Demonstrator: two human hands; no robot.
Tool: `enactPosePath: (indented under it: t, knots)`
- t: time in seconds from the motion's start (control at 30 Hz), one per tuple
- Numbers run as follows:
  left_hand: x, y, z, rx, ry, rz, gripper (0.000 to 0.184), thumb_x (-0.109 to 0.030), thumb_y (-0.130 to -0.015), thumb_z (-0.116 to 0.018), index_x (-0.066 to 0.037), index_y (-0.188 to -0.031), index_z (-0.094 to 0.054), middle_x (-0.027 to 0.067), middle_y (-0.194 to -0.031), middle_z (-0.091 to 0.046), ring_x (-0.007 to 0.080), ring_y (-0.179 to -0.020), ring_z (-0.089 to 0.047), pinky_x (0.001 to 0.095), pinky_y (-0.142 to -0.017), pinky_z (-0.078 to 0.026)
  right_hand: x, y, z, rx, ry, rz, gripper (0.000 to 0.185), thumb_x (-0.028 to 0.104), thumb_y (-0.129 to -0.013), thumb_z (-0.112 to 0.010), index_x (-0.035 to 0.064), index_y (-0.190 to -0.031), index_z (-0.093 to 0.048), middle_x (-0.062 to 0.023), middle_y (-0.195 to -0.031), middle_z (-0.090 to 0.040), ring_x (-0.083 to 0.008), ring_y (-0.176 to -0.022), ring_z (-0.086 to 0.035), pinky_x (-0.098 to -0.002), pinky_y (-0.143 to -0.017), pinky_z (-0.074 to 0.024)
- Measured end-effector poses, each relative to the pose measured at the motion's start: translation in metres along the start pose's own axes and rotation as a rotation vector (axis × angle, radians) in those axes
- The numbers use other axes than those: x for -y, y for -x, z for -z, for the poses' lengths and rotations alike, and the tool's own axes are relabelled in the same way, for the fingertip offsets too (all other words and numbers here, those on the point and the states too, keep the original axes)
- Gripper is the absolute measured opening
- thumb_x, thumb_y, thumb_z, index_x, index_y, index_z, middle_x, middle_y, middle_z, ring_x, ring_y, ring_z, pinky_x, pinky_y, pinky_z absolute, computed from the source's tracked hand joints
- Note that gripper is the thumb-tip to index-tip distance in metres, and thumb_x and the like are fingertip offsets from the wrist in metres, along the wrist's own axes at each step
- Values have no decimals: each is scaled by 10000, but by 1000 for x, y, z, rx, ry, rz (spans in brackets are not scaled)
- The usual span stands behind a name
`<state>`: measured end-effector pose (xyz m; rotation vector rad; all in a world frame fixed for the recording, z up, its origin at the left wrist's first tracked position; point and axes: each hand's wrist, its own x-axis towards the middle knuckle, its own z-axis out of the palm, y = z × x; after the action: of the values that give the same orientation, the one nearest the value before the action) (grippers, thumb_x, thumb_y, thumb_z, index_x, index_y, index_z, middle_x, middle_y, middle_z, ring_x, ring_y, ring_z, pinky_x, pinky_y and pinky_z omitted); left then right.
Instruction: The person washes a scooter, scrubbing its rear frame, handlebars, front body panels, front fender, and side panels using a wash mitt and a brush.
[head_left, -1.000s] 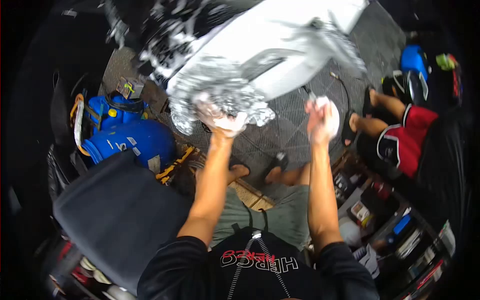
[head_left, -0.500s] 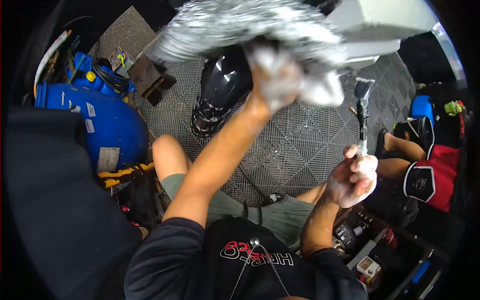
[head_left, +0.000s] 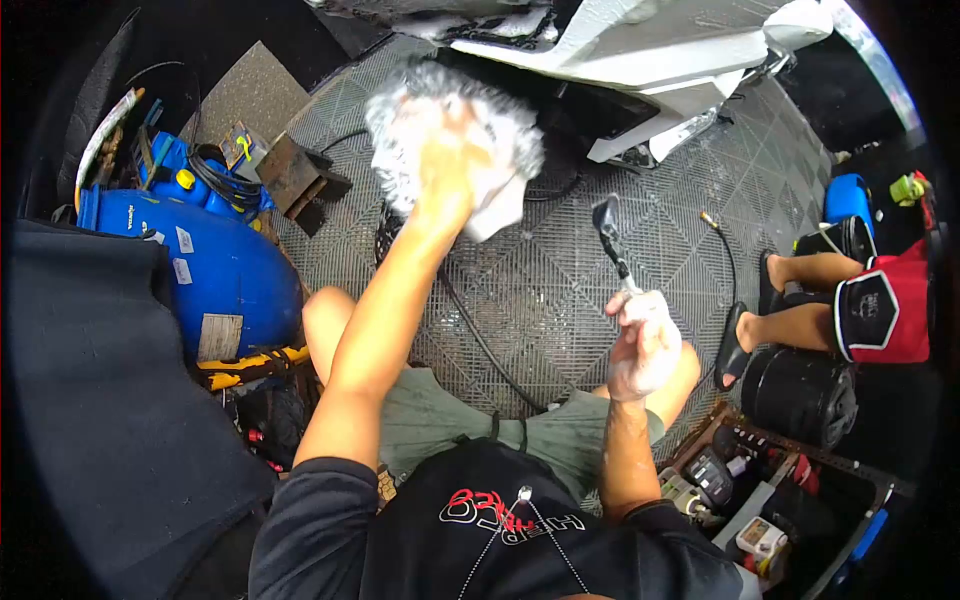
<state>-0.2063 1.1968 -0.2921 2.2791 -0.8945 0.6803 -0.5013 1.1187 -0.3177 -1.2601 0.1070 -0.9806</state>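
Observation:
My left hand (head_left: 452, 165) is closed on a shaggy grey-and-white wash mitt (head_left: 400, 125) covered in foam, held out over the floor. The mitt hides most of a black object behind it. In my right hand (head_left: 645, 345), wet with suds, is a brush (head_left: 612, 240) with a black handle section and dark bristles pointing up and away from me. Beyond both hands stands a motorcycle with white bodywork (head_left: 640, 45), foam on parts of it. The brush is apart from the motorcycle.
A large blue drum (head_left: 240, 270) stands at left, near a rusty metal block (head_left: 298, 170). A black hose (head_left: 480, 345) crosses the grey grid floor (head_left: 540, 310). At right are another person's legs (head_left: 800, 325), a black cylinder (head_left: 795, 395) and a rack of bottles (head_left: 710, 480).
My left hand has drawn the mitt back and leftward from its blurred sweep near the motorcycle. My right hand has moved left with the brush. The view has shifted, showing more motorcycle.

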Motion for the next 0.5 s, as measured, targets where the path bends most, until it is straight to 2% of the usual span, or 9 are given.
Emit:
enactPosePath:
  t: [0.07,0.13,0.23,0.3,0.37,0.43,0.47,0.5]
  knots:
    - [1,-2,-8,132,-29,8,574,-522,-850,-571,9,-1058,-641,239,-1075,-619,366,-1025,-613,488,-923,-476,-6,-8,-7,-7,6,-13,332,274,-959,-577,-28,-822,-567,-131,-860,-524,-278,-839,-557,-387,-755,-437]
    - [6,13,2,230,-88,-71,595,-533,-837,-581,-18,-1131,-635,255,-1219,-555,402,-1128,-559,502,-976,-444,-7,-9,-18,-6,33,-77,331,277,-952,-585,-18,-805,-563,-127,-858,-527,-262,-827,-552,-373,-747,-431]
    - [3,-1,17,305,-167,-215,649,-550,-818,-596,-59,-1241,-627,281,-1436,-459,457,-1282,-479,523,-1057,-396,-15,-10,-24,6,46,-81,432,307,-980,-557,31,-672,-433,-129,-800,-494,-277,-798,-527,-405,-783,-443]
    - [6,53,47,143,-338,-217,775,-537,-803,-631,-22,-1372,-523,328,-1445,-414,484,-1357,-383,572,-1118,-311,-22,-10,-24,1,-1,-100,432,308,-982,-553,34,-671,-430,-125,-809,-490,-275,-799,-525,-404,-798,-440]
    - [26,51,54,61,-96,-157,754,-441,-791,-680,-42,-1392,-461,324,-1420,-424,487,-1340,-386,569,-1110,-323,-34,-7,-16,-12,-4,-121,428,304,-980,-552,35,-671,-430,-123,-812,-488,-276,-800,-525,-405,-805,-440]
    - [56,-5,37,420,113,286,741,-459,-795,-725,-15,-1337,-483,237,-1201,-625,363,-1014,-667,468,-886,-547,-36,-5,-15,-20,-5,-148,405,282,-973,-556,37,-676,-429,-120,-822,-489,-275,-813,-523,-407,-801,-440]
    - [81,-33,20,635,785,406,500,-384,-870,-676,-14,-1190,-571,203,-1072,-667,305,-896,-678,416,-768,-571,-34,-9,-18,-14,-1,-125,398,276,-971,-557,37,-679,-430,-119,-825,-489,-274,-816,-522,-408,-800,-441]
    - [106,-61,3,842,1368,700,313,-309,-944,-627,-13,-1042,-660,170,-943,-709,246,-778,-689,364,-650,-596,-33,-11,-20,-14,1,-99,392,270,-969,-558,36,-682,-430,-118,-828,-489,-274,-819,-522,-408,-799,-441]
